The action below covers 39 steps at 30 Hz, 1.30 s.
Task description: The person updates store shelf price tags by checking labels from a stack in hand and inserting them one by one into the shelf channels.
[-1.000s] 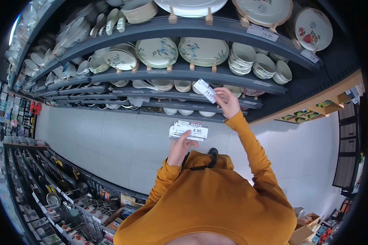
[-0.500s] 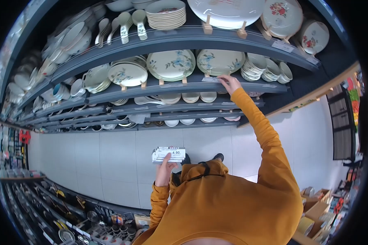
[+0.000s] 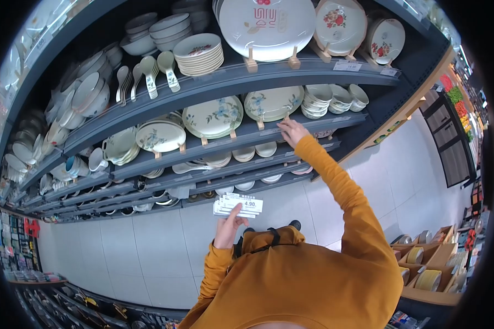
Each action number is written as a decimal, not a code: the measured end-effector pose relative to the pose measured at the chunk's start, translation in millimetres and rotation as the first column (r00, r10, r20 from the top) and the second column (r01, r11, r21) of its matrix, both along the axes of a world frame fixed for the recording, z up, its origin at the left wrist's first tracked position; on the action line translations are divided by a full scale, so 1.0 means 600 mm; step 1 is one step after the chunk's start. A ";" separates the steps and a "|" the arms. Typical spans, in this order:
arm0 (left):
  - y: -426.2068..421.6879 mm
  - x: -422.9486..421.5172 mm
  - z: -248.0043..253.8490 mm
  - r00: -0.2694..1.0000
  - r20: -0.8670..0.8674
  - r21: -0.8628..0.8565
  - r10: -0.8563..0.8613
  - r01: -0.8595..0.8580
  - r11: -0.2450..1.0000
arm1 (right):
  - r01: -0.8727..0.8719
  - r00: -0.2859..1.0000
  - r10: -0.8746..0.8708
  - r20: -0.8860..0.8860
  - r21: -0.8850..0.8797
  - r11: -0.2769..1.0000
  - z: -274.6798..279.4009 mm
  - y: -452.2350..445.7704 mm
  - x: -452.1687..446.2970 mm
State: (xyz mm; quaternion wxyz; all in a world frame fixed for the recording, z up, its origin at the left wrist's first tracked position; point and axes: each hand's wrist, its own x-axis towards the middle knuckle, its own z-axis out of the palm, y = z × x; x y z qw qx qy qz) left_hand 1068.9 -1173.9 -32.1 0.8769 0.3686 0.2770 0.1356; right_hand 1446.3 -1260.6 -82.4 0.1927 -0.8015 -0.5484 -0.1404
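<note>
My left hand [image 3: 228, 230] is closed around a stack of price labels [image 3: 247, 205], thumb across the front; the top label reads 4.90. This stack hangs above the floor in front of my body. At the edge of the middle shelf, my right hand [image 3: 294, 132] reaches out with its fingertips against the label rail [image 3: 269, 132]. The fingers look apart, and I see nothing held in them. Just behind that hand stands a plate with blue flowers [image 3: 273, 103] on a wooden stand. A second flowered plate [image 3: 213, 116] stands to its left, and stacked bowls [image 3: 316, 100] sit to its right.
On the upper shelf are a large white platter [image 3: 267, 44], a stack of small dishes [image 3: 199, 61] and several spoons [image 3: 148, 77]. Lower shelves hold more bowls. A wooden bin [image 3: 428, 263] with tape rolls stands at the lower right. Tiled floor [image 3: 159, 241] lies below.
The view has turned, shifting the shelves left and downward. My right hand remains at the same shelf edge, its fingers changed in pose. My left hand still holds the labels.
</note>
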 end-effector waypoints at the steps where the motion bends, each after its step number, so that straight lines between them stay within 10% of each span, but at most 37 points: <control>1: -0.005 0.001 -0.010 1.000 -0.002 -0.011 -0.012 0.012 1.000 | 0.004 0.999 -0.001 -0.034 0.082 0.997 0.041 -0.010 -0.039; 5: -0.016 0.009 -0.019 1.000 -0.030 0.030 0.003 -0.002 1.000 | 0.028 0.890 0.108 -0.443 0.290 0.957 0.108 -0.042 -0.206; 7: -0.017 0.014 -0.022 0.999 -0.044 0.052 0.032 -0.030 0.998 | 0.051 0.540 0.219 -0.813 0.292 0.955 0.106 -0.053 -0.295; 13: -0.001 0.025 0.006 1.000 -0.002 0.192 -0.001 0.001 0.981 | 0.189 0.210 0.193 -0.958 0.233 0.954 0.078 -0.067 -0.370; 39: -0.004 -0.093 -0.001 0.997 0.051 0.027 0.064 -0.066 0.997 | 0.031 0.443 0.403 -0.801 0.463 0.886 0.239 -0.032 -0.368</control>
